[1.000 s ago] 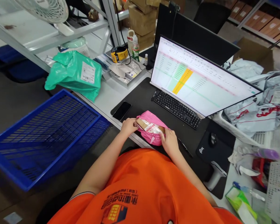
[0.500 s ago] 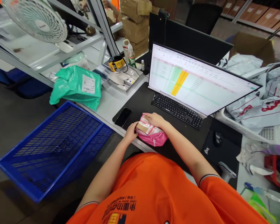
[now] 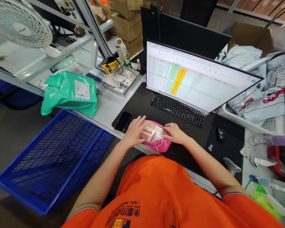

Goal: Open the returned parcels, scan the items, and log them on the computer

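A small pink mailer bag [image 3: 159,145] with brown tape and a white label lies on the black desk mat [image 3: 142,104] near the desk's front edge. My left hand [image 3: 134,130] rests flat on its left end with fingers spread. My right hand [image 3: 175,133] presses on its right side, fingers stretched out over the label. A black phone [image 3: 123,121] lies just left of my left hand. The keyboard [image 3: 178,109] and the lit monitor [image 3: 197,77] stand right behind the bag.
A blue mesh crate [image 3: 49,155] sits low at the left. A green parcel [image 3: 70,92] lies on the desk's left part, a fan [image 3: 19,23] above it. A white basket of grey mailers [image 3: 258,98] stands right; a mouse [image 3: 220,134] and scanner [image 3: 230,164] lie near it.
My right hand moved from the top of the pink bag to its right side. My left hand opened and spread flat on the left end. The bag now lies flatter.
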A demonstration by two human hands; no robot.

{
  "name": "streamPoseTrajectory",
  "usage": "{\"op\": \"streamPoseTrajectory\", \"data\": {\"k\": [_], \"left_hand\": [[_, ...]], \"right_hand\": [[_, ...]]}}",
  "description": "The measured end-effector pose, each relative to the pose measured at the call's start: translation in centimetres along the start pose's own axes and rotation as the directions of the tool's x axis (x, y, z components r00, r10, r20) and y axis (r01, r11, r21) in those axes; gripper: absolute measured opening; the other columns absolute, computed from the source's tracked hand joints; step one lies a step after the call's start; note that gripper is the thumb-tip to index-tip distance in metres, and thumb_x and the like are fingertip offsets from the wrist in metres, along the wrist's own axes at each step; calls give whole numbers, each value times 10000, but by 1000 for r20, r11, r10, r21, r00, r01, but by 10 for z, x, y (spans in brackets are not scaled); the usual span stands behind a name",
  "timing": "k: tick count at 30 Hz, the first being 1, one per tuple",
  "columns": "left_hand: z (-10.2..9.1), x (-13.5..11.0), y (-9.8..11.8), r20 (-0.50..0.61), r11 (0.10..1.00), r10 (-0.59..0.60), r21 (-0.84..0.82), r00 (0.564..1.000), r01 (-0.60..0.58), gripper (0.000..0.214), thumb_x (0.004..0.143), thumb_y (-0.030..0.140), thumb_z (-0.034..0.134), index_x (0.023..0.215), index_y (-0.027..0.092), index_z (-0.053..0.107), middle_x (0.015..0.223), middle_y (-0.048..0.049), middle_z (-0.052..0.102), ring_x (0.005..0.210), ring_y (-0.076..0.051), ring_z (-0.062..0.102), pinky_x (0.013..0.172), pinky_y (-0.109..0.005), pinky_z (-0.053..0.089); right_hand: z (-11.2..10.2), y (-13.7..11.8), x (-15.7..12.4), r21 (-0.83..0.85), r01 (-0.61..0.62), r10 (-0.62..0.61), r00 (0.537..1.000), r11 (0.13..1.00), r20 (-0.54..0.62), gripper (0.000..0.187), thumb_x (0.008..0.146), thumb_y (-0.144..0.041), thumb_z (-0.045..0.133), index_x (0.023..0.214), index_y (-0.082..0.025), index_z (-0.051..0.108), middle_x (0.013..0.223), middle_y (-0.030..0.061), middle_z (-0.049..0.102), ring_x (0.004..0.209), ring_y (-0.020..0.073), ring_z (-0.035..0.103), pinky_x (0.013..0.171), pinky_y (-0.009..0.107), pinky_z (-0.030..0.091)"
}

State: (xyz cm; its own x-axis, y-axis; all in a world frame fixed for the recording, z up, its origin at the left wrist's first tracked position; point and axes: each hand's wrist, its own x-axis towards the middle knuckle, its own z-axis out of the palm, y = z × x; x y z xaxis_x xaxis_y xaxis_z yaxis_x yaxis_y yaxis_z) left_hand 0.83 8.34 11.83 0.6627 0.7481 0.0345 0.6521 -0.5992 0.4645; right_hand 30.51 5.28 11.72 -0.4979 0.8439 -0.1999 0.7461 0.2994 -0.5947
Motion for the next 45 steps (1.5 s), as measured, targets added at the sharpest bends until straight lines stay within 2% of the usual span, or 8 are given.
{"op": "streamPoseTrajectory", "data": {"k": [6, 9, 14, 20, 30, 39, 41, 45], "left_hand": [[-10, 49, 35, 444, 919, 218, 206, 869, -336, 1215, 544, 331, 894, 1590, 243, 283, 1691, -182, 206, 1555, -408, 156, 1227, -660, 81], [-4, 60, 37, 492, 892, 181, 283, 852, -352, 1261, 510, 311, 905, 1592, 251, 260, 1672, -196, 246, 1530, -416, 209, 1196, -683, 168], [-1, 81, 40, 511, 893, 166, 284, 843, -348, 1108, 569, 246, 847, 1549, 226, 330, 1534, -181, 430, 1443, -343, 354, 974, -403, 517], [1, 111, 50, 575, 894, 136, 281, 807, -351, 1124, 496, 279, 888, 1491, 194, 374, 1408, -162, 489, 1365, -333, 412, 969, -387, 536], [1, 121, 47, 538, 911, 176, 227, 824, -343, 1047, 475, 292, 877, 1430, 190, 460, 1349, -153, 520, 1306, -352, 473, 1016, -410, 517], [8, 102, 36, 458, 932, 164, 219, 873, -290, 1212, 514, 254, 899, 1560, 165, 292, 1621, -248, 265, 1502, -416, 286, 1185, -502, 365], [9, 81, 34, 348, 944, 164, 215, 923, -249, 1205, 553, 268, 917, 1569, 167, 278, 1661, -267, 153, 1534, -451, 199, 1212, -559, 303], [20, 33, 51, 90, 981, 80, 168, 993, -94, 1031, 658, 359, 907, 1526, 209, 371, 1656, -241, 203, 1526, -451, 227, 1203, -598, 314]], "right_hand": [[8, 2, -62, -330, 145, -166, 986, 933, -35, 674, 855, -755, 557, 1073, -136, 708, 1138, 164, 702, 1227, 308, 523, 1152, 511, 291], [18, 5, -83, -379, 156, -187, 981, 912, -48, 554, 868, -661, 632, 1079, -154, 712, 1205, 142, 695, 1126, 279, 544, 1022, 453, 382], [52, 4, -115, -372, 54, -115, 983, 927, -143, 232, 919, -387, 649, 1004, -186, 728, 1192, 111, 679, 1010, 238, 539, 873, 395, 408], [91, -10, -133, -141, -197, 116, 889, 970, -443, 240, 876, -224, 639, 1095, -183, 729, 1211, 151, 598, 1157, 284, 487, 956, 413, 425], [90, -10, -103, -55, -100, 104, 991, 993, 86, 303, 971, -231, 477, 1162, -219, 712, 908, 56, 739, 788, 169, 656, 732, 261, 463], [98, 29, -127, 53, -191, 192, 981, 980, -29, 428, 959, -232, 464, 1349, -224, 641, 1054, 73, 752, 900, 160, 695, 800, 253, 500], [98, 44, -151, 138, -348, 371, 903, 927, -215, 430, 988, -248, 406, 1349, -215, 638, 1131, 85, 728, 955, 161, 679, 845, 265, 506], [103, 82, -195, 31, -743, 664, 577, 668, -475, 514, 961, -262, 474, 1431, -62, 528, 1362, 247, 578, 1206, 324, 564, 1006, 448, 466]]}}
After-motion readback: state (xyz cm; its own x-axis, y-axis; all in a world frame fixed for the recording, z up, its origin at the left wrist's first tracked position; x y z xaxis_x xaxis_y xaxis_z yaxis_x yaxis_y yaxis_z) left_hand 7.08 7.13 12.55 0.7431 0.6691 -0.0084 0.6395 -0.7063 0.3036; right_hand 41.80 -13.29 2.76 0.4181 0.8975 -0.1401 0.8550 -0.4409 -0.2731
